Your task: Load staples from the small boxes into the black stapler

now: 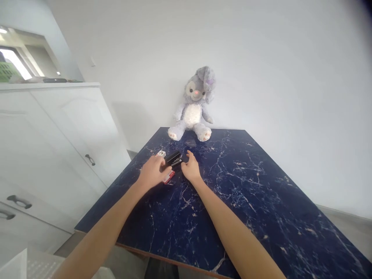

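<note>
A black stapler lies at the left middle of the dark blue marbled table, its front end pointing right. My left hand is closed on its rear part, thumb on the near side. Beside the stapler's front end, my right hand has thumb and index finger apart with nothing visible between them; its other fingers are partly hidden. A small red and white box lies just below the stapler, next to my left thumb. Behind my left fingers sits a small white box with dark print, partly covered.
A grey plush rabbit sits at the table's far edge against the white wall. White cabinets with dark handles stand along the left side. At the lower left is a pale object with a perforated surface.
</note>
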Available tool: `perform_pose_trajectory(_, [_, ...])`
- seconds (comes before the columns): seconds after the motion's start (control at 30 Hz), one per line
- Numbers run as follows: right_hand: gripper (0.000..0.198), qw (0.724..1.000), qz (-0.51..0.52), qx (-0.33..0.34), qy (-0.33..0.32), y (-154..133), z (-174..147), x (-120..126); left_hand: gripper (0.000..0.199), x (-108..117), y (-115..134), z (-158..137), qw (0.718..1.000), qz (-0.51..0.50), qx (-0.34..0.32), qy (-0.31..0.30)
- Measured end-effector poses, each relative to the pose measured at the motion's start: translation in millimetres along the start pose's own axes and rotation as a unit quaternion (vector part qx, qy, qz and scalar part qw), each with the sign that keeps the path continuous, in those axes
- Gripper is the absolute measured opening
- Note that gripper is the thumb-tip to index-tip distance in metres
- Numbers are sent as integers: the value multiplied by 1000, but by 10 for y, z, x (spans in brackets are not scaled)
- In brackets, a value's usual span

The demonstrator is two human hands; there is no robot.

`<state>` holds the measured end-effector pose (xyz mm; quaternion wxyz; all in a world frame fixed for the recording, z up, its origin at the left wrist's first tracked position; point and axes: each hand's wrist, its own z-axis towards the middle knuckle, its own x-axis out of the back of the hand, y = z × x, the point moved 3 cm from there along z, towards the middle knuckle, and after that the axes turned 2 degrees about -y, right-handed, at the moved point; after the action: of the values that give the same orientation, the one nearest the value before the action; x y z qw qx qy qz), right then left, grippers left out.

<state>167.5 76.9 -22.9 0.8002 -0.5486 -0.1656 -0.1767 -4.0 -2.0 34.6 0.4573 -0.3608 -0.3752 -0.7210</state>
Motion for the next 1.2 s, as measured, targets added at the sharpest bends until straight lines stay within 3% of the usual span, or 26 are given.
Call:
perform_pose_trajectory(0.1, [66,1000,9,-3,4,10,2,18,18,-143,264,-115,993,70,-64,-72])
perform_pose_trajectory(0.17, [65,1000,7,1,-6,18,2,10,14,-236,358,-175,989,101,-64,-84])
perform_pose_trajectory(0.3, [60,1000,-5,17,-15,29,7,-13,18,-297,339,-208,988,123,-44,-80])
perform_pose_trajectory(0.4, [58,999,-17,28,-21,28,11,-23,20,-235,295,-163,990,54,-88,-92])
perform_pose_trajectory(0.47, [56,999,-21,31,-26,27,9,-24,22,-128,271,-102,990,-18,-127,-63])
perform_pose_trajectory(0.53, [55,999,-20,32,-27,25,5,-22,21,11,184,-28,991,-66,-118,17])
perform_pose_trajectory(0.6, [55,999,-17,33,-28,23,0,-21,15,116,10,32,990,-72,-55,108])
perform_pose_trajectory(0.67, [56,999,-14,32,-28,25,-4,-21,15,131,-203,65,987,-54,13,150])
perform_pose_trajectory(0.8, [57,999,-10,20,-24,37,-11,-16,18,-50,-525,100,996,-42,57,57])
perform_pose_trajectory(0.87, [56,999,-11,23,-23,39,-15,-13,22,-97,-610,108,996,-37,72,42])
perform_pose_trajectory(0.97, [55,999,-16,32,-24,38,-19,-12,29,-65,-685,116,995,-10,93,41])
perform_pose_trajectory(1.13, [54,998,-33,40,-41,31,-21,-27,36,-34,-804,97,991,35,109,-62])
perform_pose_trajectory(1.2, [55,997,-38,41,-45,29,-20,-34,33,-17,-821,90,991,28,120,-56])
